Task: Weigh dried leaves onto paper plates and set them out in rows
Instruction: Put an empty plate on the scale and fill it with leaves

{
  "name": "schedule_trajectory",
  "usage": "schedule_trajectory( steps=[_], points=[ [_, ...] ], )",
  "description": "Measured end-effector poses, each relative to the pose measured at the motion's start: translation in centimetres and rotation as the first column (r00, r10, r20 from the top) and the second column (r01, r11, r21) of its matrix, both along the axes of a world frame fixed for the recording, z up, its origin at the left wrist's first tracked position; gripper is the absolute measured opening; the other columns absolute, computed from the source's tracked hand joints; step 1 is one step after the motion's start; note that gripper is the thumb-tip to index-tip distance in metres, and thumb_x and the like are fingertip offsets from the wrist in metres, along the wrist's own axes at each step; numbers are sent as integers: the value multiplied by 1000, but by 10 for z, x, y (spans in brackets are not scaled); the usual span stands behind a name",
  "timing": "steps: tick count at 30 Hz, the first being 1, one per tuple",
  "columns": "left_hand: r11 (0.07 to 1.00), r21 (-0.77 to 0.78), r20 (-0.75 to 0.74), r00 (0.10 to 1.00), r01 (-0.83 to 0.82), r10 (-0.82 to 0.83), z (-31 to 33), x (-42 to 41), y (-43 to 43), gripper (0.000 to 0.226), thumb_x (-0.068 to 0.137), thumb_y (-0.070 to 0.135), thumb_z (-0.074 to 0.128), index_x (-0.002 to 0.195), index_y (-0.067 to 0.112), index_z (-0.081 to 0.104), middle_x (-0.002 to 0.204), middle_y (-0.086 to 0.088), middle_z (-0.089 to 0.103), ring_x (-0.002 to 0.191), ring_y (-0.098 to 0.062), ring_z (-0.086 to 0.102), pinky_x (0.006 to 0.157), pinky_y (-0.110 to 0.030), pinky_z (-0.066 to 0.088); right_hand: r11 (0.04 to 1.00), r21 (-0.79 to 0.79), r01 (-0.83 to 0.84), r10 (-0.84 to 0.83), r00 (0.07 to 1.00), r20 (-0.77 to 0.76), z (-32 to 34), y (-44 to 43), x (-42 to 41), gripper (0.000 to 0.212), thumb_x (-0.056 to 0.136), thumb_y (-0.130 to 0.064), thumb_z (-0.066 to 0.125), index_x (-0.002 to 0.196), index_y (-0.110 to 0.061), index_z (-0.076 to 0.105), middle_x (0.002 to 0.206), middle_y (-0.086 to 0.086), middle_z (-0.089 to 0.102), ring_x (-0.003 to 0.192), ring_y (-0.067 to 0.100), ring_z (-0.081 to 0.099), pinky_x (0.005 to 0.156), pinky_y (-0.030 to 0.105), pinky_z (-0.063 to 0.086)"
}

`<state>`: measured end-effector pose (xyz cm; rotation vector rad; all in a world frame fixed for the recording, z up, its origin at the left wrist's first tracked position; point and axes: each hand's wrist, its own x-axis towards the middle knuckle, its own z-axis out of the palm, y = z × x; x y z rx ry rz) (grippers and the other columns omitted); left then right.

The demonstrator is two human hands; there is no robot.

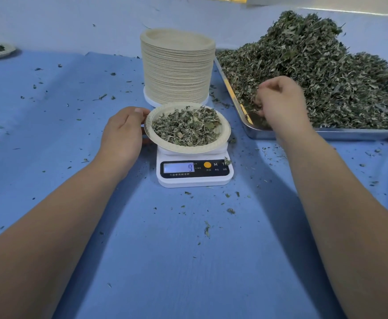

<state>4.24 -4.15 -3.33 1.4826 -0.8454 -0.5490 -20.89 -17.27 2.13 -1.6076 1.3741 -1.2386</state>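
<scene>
On the scale in front of me, the lit display shows 9. Right of the orange button stands the letter M, then a T half covered by a leaf. The small Chinese print below I cannot read.

Blue-covered bench: white scale at centre; plate stack just behind it; steel tray to its right; filled plate far left; leaf crumbs scattered around.
</scene>
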Motion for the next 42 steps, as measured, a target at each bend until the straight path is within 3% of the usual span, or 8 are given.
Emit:
schedule_trajectory(
  steps=[4,8,11,14,19,25,33,42],
  points=[
    [1000,-3,-3,1000,2,-2,0,0,0,36,105,20,37,94,19,71,103,-6,75,77,-5,71,60,-15,54,993,-120,-19,-37,892,-450,-15,-5,-9,27,92,-28,56,119,-25,58,83,-21,48,59,6,49,55,21,38],
    [1000,-1,-11,1000,-5,5,-1,1,-1,35,105,22,38,101,18,72,104,-3,75,79,-5,72,61,-15,54,979,-197,-61,-43,874,-485,-16,0,-3,25,92,-23,54,117,-22,58,81,-9,53,51,6,49,51,21,41],
    [1000,4,-11,1000,-7,7,-2,2,-1,33,103,25,39,98,24,72,104,1,75,82,-7,72,63,-16,55,956,-261,-132,-5,884,-468,-14,10,6,23,92,-20,55,112,-22,65,87,-9,60,70,6,57,69,25,49],
    [1000,5,-16,1000,-7,7,-2,3,-1,32,102,26,40,98,26,72,105,2,76,80,-4,72,63,-16,55,923,-303,-237,81,890,-449,-12,18,15,21,92,-20,56,108,-23,70,91,-17,62,73,-15,53,69,2,37],
    [1000,6,-17,1000,1,0,-3,4,-1,33,102,26,40,103,21,73,106,0,76,82,-5,73,63,-16,55,879,-306,-367,197,862,-468,-6,29,20,20,94,-25,61,111,-23,71,97,-14,67,76,-14,55,70,1,35],
    [1000,-4,-24,1000,6,-6,-1,3,-1,34,100,25,40,92,25,74,102,1,76,80,-4,72,60,-16,54,800,-106,-591,415,670,-615,3,44,29,38,94,-55,58,130,-42,61,105,-28,61,92,1,61,80,21,46],
    [1000,-8,-15,1000,15,-16,-1,1,0,36,102,22,39,90,22,73,101,-3,76,77,-5,72,60,-16,54,823,-79,-563,392,662,-639,1,39,39,50,92,-30,55,141,-40,52,79,-31,39,76,-2,48,73,21,37],
    [999,-21,2,1000,31,-31,3,-2,5,41,100,24,39,79,30,74,98,0,77,81,-7,72,60,-16,54,813,-130,-567,375,682,-628,-1,42,44,20,92,-16,67,102,-32,74,76,-25,55,64,-7,58,60,0,37]
  ],
)
